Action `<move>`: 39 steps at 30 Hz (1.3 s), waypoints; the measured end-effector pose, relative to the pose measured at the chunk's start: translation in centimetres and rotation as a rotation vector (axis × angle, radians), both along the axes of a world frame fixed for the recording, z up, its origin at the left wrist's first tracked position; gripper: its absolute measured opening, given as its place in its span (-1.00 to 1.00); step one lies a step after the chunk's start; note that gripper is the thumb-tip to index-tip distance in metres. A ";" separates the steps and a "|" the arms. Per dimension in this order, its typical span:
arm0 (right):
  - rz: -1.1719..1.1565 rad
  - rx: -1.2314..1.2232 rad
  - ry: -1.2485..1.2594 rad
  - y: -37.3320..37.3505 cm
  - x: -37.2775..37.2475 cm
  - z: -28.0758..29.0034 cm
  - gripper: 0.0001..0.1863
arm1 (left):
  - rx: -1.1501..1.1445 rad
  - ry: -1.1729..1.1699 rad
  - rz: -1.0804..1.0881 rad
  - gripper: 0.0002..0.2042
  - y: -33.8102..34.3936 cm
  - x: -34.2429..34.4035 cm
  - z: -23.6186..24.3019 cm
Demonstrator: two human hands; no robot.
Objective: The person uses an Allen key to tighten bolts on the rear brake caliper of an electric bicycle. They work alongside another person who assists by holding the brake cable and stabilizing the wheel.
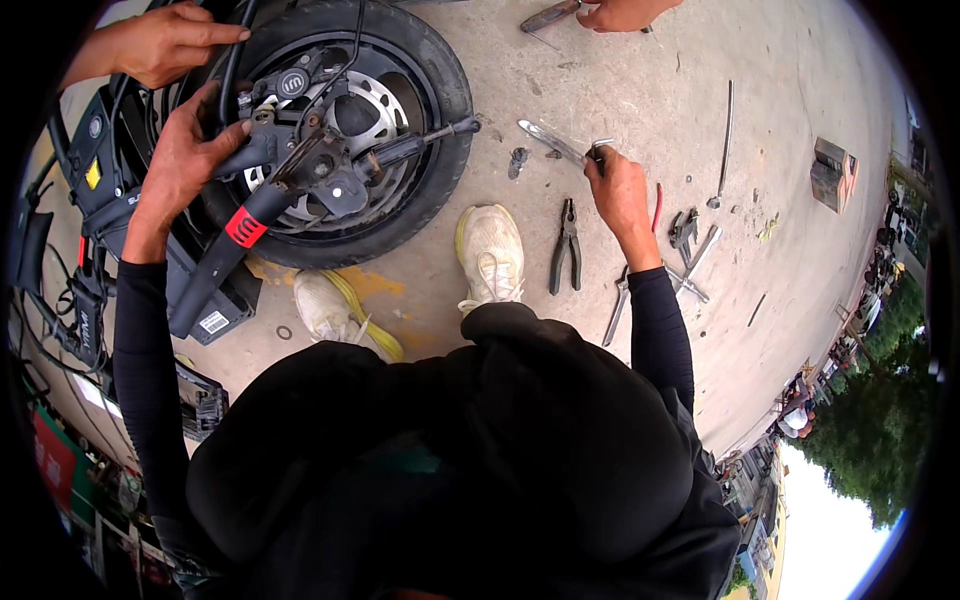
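Left hand (185, 160) is wrapped around the fork leg (262, 205) at the scooter wheel (345, 125), which is laid on the concrete floor (620, 80); right hand (618, 185) is closed on a wrench (555, 142) lifted just off the floor, pliers (567, 250) near it. A co-worker's hand (160, 42) is set on the tyre's far side. Risk judged: wrench could slip off a bolt and pinch fingers crowded at the hub

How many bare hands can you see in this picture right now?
4. The person's left hand grips the wheel's fork; their right hand holds a wrench on the ground. Another person's hand rests on the tyre top left, and another is at the top edge.
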State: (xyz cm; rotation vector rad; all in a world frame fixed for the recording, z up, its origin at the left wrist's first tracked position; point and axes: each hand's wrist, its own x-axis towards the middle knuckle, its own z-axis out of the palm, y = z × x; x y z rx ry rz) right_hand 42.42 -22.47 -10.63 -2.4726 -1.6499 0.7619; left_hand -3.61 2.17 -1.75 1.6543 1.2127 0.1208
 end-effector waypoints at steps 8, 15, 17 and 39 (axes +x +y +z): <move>0.029 -0.044 -0.304 -3.9 -2.5 -1.7 -0.74 | -0.018 0.157 -0.039 -0.49 -0.2 -0.3 1.4; 0.475 0.178 -0.197 -1.4 -1.1 -5.8 -0.80 | 0.222 0.032 0.036 -0.51 -2.0 -1.0 3.5; 0.554 0.193 -0.282 -1.7 -1.4 -6.0 -0.81 | 0.439 0.091 0.088 -0.60 -2.6 -1.1 5.7; -0.073 0.012 1.369 8.6 -21.3 15.4 -0.78 | 0.074 -0.374 0.225 -0.86 -12.8 4.6 8.6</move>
